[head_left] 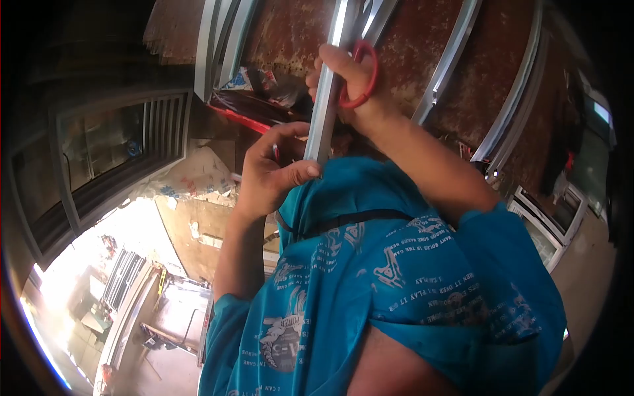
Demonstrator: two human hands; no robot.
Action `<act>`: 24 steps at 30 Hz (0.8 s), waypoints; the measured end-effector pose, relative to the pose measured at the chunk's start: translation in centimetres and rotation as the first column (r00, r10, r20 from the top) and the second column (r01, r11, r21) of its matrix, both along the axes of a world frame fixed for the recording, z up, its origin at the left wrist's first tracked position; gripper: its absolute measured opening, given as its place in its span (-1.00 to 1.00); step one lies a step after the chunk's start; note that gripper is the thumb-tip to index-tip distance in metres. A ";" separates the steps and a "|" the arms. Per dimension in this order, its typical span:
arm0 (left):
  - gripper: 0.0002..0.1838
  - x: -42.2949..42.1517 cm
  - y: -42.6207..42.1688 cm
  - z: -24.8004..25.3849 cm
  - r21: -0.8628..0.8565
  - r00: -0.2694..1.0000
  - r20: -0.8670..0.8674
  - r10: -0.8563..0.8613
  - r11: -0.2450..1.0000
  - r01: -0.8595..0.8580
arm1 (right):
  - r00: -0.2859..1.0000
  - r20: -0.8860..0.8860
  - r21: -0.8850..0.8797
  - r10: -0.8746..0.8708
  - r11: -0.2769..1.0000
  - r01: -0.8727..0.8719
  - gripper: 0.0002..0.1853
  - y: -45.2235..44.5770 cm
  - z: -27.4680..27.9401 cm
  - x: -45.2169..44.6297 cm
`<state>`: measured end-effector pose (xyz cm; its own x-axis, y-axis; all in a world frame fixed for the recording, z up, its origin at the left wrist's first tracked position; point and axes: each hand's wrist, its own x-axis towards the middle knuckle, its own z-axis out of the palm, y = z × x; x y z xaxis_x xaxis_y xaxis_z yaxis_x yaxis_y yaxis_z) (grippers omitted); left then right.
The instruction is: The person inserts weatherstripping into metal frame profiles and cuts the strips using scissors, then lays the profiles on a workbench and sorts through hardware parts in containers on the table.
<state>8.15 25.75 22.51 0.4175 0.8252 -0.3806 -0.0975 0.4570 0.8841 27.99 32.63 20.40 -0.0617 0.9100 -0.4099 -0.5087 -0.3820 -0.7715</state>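
Note:
A silvery metal profile [323,112] slants up from near my waist toward the top of the view. My left hand [267,175] grips its near end, the thumb lying on the edge and the fingers curled at the side. Farther along, my right hand [353,76] is closed around the same profile. Red scissor-like handles [376,72] loop at the right hand; their blades are hidden. A small red and pale spot shows by the left fingers, too small to make out.
More metal profiles [449,63] lie across a worn brown surface [409,53]. Framed window panels [66,165] stand at left. A red-edged object [241,120] and crumpled wrapping lie beyond my left hand. Another frame [548,224] leans at right. Bright floor shows lower left.

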 end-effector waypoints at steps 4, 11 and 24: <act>-0.27 0.8 1.2 -1.3 -0.180 0.995 0.085 -0.044 0.982 0.059 | 0.999 -0.035 -0.033 -0.012 0.999 0.011 -0.68 -1.2 -0.2 -0.4; -0.06 2.1 0.6 -1.5 -0.334 0.945 0.322 0.063 0.941 0.051 | 0.997 -0.057 -0.072 0.045 0.996 -0.049 -0.69 -0.1 0.4 -2.1; -0.44 -2.4 5.9 -2.9 -0.260 0.980 0.109 -0.166 0.947 0.189 | 0.985 -0.171 -0.039 -0.016 0.999 0.009 -0.61 4.7 -0.1 -2.3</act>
